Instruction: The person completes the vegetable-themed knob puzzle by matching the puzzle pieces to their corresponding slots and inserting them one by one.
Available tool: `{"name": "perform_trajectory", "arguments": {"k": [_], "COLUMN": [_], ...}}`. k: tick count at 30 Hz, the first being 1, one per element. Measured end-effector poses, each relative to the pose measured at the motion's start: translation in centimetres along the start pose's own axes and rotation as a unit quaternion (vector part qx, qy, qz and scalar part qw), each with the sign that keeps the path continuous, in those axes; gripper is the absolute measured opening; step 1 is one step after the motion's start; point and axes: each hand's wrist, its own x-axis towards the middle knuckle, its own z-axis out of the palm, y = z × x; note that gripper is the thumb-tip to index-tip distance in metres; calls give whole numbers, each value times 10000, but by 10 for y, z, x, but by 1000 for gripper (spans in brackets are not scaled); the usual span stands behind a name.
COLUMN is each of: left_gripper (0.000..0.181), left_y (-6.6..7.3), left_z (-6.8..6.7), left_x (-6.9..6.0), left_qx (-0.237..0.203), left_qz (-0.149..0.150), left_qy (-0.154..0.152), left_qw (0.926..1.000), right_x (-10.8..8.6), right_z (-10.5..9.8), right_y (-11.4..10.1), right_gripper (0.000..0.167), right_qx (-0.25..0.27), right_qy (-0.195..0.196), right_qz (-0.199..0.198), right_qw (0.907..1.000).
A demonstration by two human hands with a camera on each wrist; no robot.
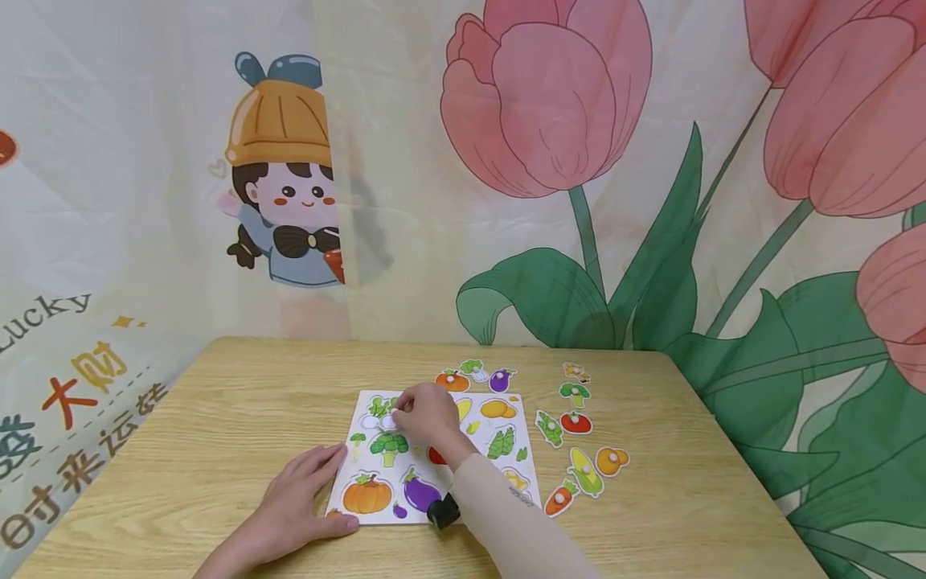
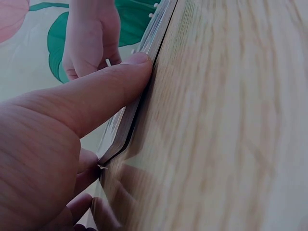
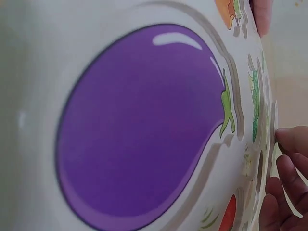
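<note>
One picture board, which I see lying on a table; one left hand, fingers relaxed, at its near-left corner; one right hand, pinching a white piece (mostly hidden) at its far-left part.

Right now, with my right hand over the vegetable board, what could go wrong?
The puzzle piece your right hand pinches over the board might settle crooked. Your beige sleeve is near the loose carrot piece, so it may knock that away. The board could shift if your left hand, at its left edge, eases off.
</note>
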Motion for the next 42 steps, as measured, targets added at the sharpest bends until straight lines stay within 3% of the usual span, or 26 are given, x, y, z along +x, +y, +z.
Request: {"name": "perform_trajectory", "arguments": {"k": [19, 32, 42], "left_gripper": [105, 104, 104], "left_y": [-1, -1, 0], "left_z": [1, 0, 0], "left_x": [-2, 0, 0], "left_qx": [-108, -118, -110], "left_qz": [-141, -60, -87], "left_qy": [-126, -76, -73], "left_qw": [9998, 9999, 9999], "right_x": [5, 5, 3], "right_z": [15, 24, 26], "right_y": [-5, -2, -8], "right_gripper": [4, 5, 3], "right_qx": [135, 899, 832], "right_qy": [124, 210, 260], "right_qz": [62, 462, 461], "right_qw": [9998, 9947, 9951]}}
